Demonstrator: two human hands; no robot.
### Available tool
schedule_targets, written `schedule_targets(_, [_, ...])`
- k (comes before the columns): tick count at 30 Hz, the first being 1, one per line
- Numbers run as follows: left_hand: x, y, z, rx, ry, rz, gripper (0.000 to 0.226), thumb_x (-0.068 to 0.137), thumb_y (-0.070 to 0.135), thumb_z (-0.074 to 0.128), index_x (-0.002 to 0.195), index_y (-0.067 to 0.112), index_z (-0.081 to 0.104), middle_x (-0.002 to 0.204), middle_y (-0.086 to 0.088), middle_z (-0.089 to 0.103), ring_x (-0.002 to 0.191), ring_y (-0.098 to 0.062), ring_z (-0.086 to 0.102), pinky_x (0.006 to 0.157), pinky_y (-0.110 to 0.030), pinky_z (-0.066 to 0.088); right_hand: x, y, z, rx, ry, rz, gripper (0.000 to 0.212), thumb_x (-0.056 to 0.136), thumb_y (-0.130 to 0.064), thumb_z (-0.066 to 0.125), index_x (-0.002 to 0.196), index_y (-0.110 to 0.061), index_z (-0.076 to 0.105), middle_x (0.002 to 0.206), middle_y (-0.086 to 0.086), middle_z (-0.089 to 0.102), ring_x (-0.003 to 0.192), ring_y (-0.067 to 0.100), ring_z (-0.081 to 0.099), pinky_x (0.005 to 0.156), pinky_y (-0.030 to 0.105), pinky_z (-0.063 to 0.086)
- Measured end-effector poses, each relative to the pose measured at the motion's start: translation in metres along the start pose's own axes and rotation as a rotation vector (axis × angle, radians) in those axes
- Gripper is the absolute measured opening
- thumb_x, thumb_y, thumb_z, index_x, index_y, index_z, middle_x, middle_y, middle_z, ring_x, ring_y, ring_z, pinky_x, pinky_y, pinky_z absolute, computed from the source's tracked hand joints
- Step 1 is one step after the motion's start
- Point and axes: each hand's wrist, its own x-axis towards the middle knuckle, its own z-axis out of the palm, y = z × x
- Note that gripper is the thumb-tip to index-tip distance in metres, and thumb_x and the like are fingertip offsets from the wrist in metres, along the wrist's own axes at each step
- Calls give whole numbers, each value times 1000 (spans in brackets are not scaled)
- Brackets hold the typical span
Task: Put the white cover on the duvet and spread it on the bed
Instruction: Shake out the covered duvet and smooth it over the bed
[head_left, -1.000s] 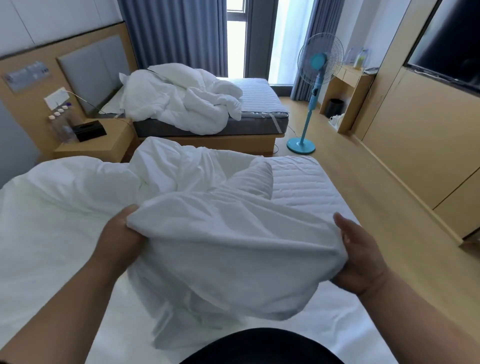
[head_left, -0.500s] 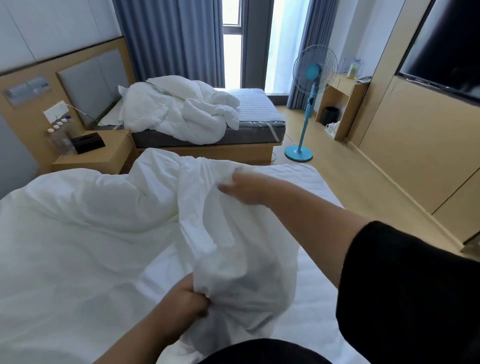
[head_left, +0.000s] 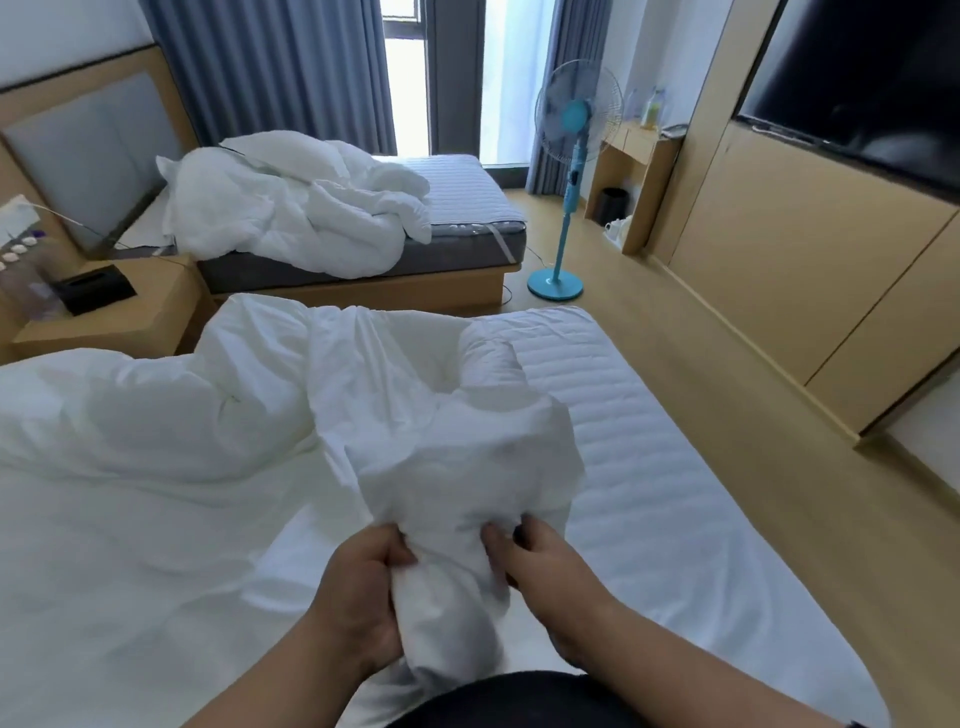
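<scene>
Far left: white cover (head_left: 130, 467) lies rumpled across the near bed (head_left: 649, 467), mounded toward the headboard side, with one bunched section drawn up to the person at bottom centre. Left hand (head_left: 358, 603) grips that bunch from its left side, thumb and fingers curled into the cloth. Right hand (head_left: 540, 566) pinches the same bunch from the right, fingertips pressed into the folds; hands close together, fabric gathered between them. Just beyond, a quilted roll, probably the duvet (head_left: 488, 358), shows under the cover. Judgement: cloth is light, limp, holds no shape, slides easily on itself. Best hold is a corner or seam edge, gathered thick, not a single layer mid-panel.
</scene>
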Motion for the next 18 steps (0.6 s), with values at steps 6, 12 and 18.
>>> schedule_targets(6, [10,-11,7,181,-160,-21,39,59,3,43,89,-10,63,93,-27,62,81,-43,64,81,-47,52,13,7,-35,596,249,148,45,96,-51,61,117,-13,71,113,13,74,102,29,72,91,47,59])
schedule_targets(12, [6,-3,2,662,-535,164,63,61,21,91,117,5,71,120,-26,68,112,-39,66,93,-46,56,7,-9,-40,293,405,-60,23,91,-34,56,92,-21,75,92,0,76,97,28,69,76,35,54])
schedule_targets(18, [6,-2,22,950,-144,489,8,79,30,70,76,24,72,72,21,72,79,-2,69,71,-15,54,-63,-83,16,-261,17,-604,34,94,-45,54,81,-13,56,76,5,61,76,12,59,75,35,50])
